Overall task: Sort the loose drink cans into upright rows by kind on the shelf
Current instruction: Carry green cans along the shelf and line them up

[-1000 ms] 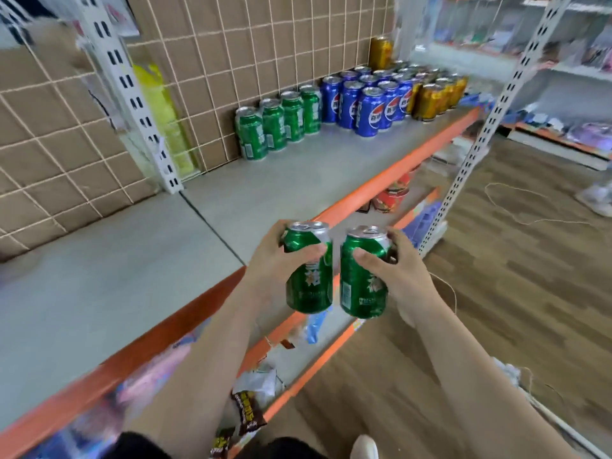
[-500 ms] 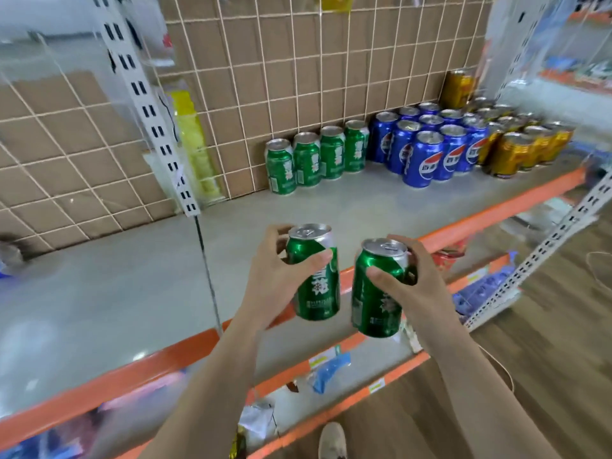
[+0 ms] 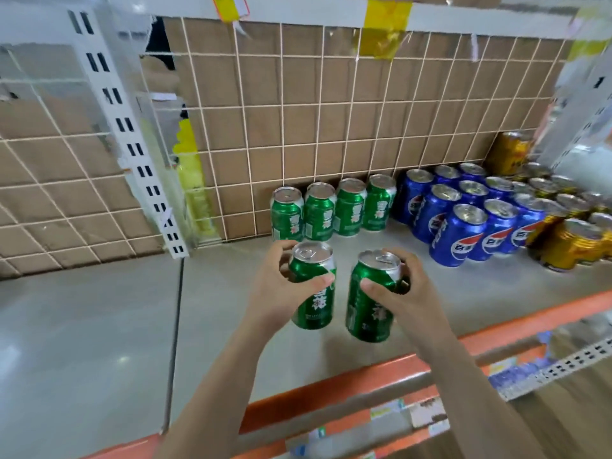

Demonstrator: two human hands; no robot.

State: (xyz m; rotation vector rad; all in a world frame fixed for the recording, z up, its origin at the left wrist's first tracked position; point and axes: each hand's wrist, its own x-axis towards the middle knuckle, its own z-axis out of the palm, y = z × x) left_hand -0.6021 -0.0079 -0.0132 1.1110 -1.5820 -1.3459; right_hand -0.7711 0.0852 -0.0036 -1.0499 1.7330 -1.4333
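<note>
My left hand (image 3: 280,288) grips a green can (image 3: 313,303) upright over the grey shelf (image 3: 99,326). My right hand (image 3: 402,294) grips a second green can (image 3: 369,309) beside it, a small gap between the two. Both are held in front of a row of several upright green cans (image 3: 331,210) against the back grid. To the right of that row stand blue cans (image 3: 463,220) in rows, then gold cans (image 3: 569,233) at the far right.
A white slotted upright (image 3: 132,144) rises at the left of the wire grid backing (image 3: 331,111). The shelf's orange front edge (image 3: 381,376) runs below my forearms. A lower shelf with price labels (image 3: 397,412) shows underneath. Grey shelf surface stretches left of the cans.
Both hands have carried their green cans forward over the shelf, closer to the green row. The view has swung up and nearer to the back grid.
</note>
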